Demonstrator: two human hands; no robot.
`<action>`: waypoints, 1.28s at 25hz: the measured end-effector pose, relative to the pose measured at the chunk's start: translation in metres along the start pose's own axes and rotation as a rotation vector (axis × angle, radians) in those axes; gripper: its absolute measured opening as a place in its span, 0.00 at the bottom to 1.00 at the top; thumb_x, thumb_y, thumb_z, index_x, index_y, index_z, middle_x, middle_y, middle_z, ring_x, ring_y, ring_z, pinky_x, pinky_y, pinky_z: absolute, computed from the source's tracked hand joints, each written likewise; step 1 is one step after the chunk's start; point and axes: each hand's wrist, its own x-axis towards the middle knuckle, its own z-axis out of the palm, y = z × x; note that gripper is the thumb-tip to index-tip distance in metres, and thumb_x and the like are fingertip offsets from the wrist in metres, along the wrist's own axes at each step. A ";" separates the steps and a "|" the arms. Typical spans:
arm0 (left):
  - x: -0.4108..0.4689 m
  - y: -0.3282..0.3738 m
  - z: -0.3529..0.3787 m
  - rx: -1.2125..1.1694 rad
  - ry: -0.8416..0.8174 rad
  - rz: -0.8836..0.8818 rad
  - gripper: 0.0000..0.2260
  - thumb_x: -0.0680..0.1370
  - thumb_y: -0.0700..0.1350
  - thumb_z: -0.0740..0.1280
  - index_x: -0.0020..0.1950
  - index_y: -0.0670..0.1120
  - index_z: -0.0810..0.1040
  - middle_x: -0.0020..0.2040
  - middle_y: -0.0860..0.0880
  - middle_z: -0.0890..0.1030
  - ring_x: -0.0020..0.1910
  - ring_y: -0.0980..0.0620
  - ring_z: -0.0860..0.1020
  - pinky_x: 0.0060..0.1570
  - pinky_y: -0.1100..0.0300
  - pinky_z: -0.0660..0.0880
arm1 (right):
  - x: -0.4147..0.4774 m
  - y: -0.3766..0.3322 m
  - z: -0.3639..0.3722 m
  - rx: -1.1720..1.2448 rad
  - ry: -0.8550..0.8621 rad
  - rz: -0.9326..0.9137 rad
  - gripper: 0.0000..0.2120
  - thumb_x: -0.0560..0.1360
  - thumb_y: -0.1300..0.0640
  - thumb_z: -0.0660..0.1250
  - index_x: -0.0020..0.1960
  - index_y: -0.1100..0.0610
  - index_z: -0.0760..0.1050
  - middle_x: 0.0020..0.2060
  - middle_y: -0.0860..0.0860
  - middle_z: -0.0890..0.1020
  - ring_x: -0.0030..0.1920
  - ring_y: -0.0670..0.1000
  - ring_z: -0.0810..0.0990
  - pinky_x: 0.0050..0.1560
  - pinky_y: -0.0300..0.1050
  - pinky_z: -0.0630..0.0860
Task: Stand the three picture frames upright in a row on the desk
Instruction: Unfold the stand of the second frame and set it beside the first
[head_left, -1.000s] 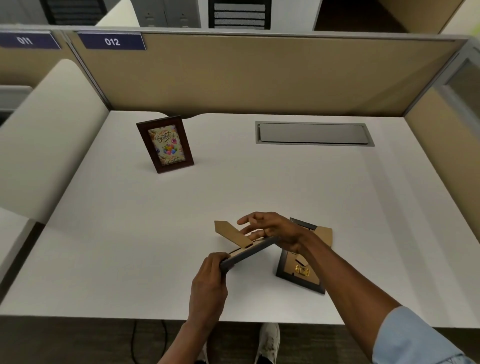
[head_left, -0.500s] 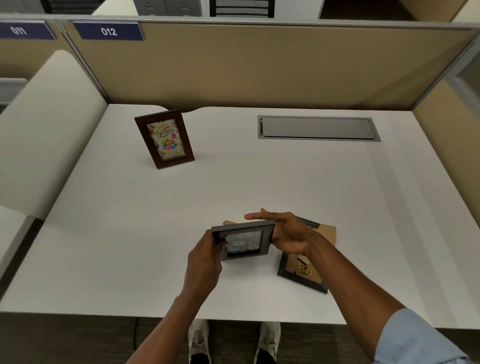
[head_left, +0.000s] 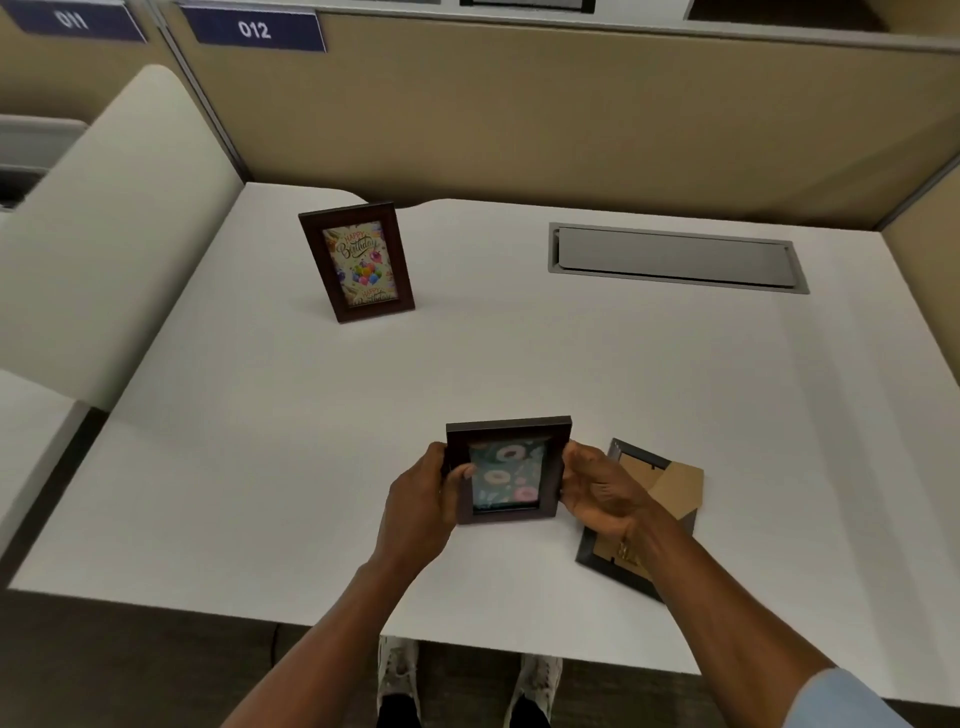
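The doughnut frame (head_left: 509, 470) is held upright with its picture facing the person, pinched between both hands just above the near part of the white surface (head_left: 519, 358). The left hand (head_left: 423, 493) forms the grip on its left edge, thumb on the front; the right hand (head_left: 597, 488) presses the right edge, fingers curled behind. Just right of this grip, partly under the right wrist, a dark frame (head_left: 639, 512) lies face down with its cardboard stand showing. Far beyond the grip and to its left, the birthday frame (head_left: 357, 261) stands upright. Beyond to the right sits a grey cable hatch (head_left: 675, 258).
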 end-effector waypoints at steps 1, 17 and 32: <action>0.000 -0.008 0.000 0.014 -0.030 -0.001 0.10 0.85 0.57 0.64 0.53 0.51 0.72 0.43 0.55 0.83 0.40 0.56 0.82 0.39 0.57 0.79 | 0.003 0.001 0.002 0.007 0.025 -0.007 0.33 0.60 0.37 0.87 0.60 0.52 0.89 0.62 0.54 0.89 0.64 0.55 0.87 0.60 0.50 0.85; 0.080 -0.166 -0.071 0.557 0.009 -0.299 0.51 0.74 0.82 0.51 0.87 0.51 0.46 0.88 0.42 0.38 0.86 0.43 0.32 0.84 0.39 0.37 | 0.117 -0.078 0.007 -0.094 0.244 -0.059 0.33 0.76 0.38 0.64 0.74 0.57 0.78 0.74 0.61 0.79 0.76 0.65 0.76 0.70 0.61 0.77; 0.081 -0.183 -0.069 0.563 0.151 -0.272 0.43 0.78 0.77 0.55 0.87 0.57 0.50 0.89 0.50 0.42 0.88 0.47 0.39 0.85 0.38 0.47 | 0.284 -0.188 0.032 -0.257 0.134 -0.057 0.29 0.76 0.31 0.62 0.68 0.47 0.82 0.64 0.52 0.87 0.63 0.55 0.87 0.59 0.55 0.83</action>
